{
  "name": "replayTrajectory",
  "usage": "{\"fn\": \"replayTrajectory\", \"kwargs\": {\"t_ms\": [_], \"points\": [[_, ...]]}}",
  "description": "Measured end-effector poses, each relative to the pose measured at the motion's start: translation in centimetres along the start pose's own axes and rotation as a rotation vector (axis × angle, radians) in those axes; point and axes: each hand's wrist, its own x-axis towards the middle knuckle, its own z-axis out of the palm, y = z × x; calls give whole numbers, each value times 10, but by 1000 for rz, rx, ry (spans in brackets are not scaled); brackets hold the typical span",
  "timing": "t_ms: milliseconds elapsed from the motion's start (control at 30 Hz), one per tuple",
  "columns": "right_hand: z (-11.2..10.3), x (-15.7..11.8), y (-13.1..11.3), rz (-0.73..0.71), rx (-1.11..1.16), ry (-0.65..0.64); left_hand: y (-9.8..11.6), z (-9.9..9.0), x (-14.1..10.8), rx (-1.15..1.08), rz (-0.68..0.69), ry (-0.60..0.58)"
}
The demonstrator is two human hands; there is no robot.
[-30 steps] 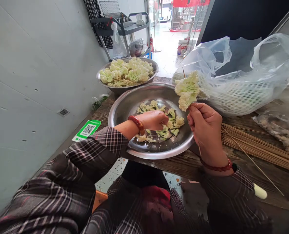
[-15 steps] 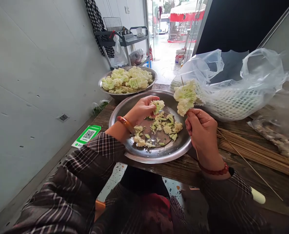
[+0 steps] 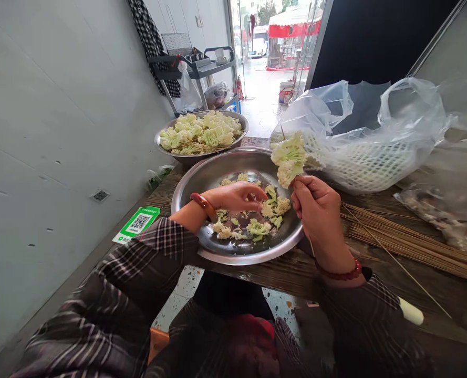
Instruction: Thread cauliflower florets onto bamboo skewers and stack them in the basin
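My right hand (image 3: 318, 215) grips a thin wooden skewer that carries cauliflower florets (image 3: 289, 157), held upright over the right rim of a wide metal basin (image 3: 186, 181). Inside the basin, my left hand (image 3: 243, 197) hovers over loose cauliflower pieces (image 3: 258, 227) with its fingers apart and curved, and nothing shows between them. Behind the basin, a second metal bowl (image 3: 194, 157) holds a heap of cauliflower (image 3: 213, 128) with skewers among it. A bundle of bare skewers (image 3: 406, 239) lies right of my right hand.
Plastic bags (image 3: 375, 152) with netted contents stand behind my right hand, and another bag (image 3: 442, 210) lies at the far right. A green QR card (image 3: 137, 224) rests at the table's left edge beside the wall. Farther back is a grey cart (image 3: 201, 68).
My left hand has let go of a cauliflower piece and moved lower and slightly right in the basin. My right hand still holds the loaded skewer; the whole view has shifted slightly.
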Motion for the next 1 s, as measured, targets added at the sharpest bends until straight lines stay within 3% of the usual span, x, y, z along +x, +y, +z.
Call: {"fn": "replayTrajectory", "kwargs": {"t_ms": [67,133,333,500,767,900,1000], "points": [[0,0,1,3,-13,2,-6,4,6,119,-37,222],[0,0,2,2,-27,1,-13,8,11,282,-85,329],[2,-1,-1,15,-21,-34,-16,18,16,516,-190,257],[2,-2,-4,13,-37,-46,-15,22,15,574,-325,207],[4,-3,-7,30,-35,-49,-22,19,12,561,-235,209],[3,-3,-4,34,-34,-48,-18,13,10,357,-242,334],[2,-3,-4,42,-44,-46,-15,5,7,-142,-206,452]]}}
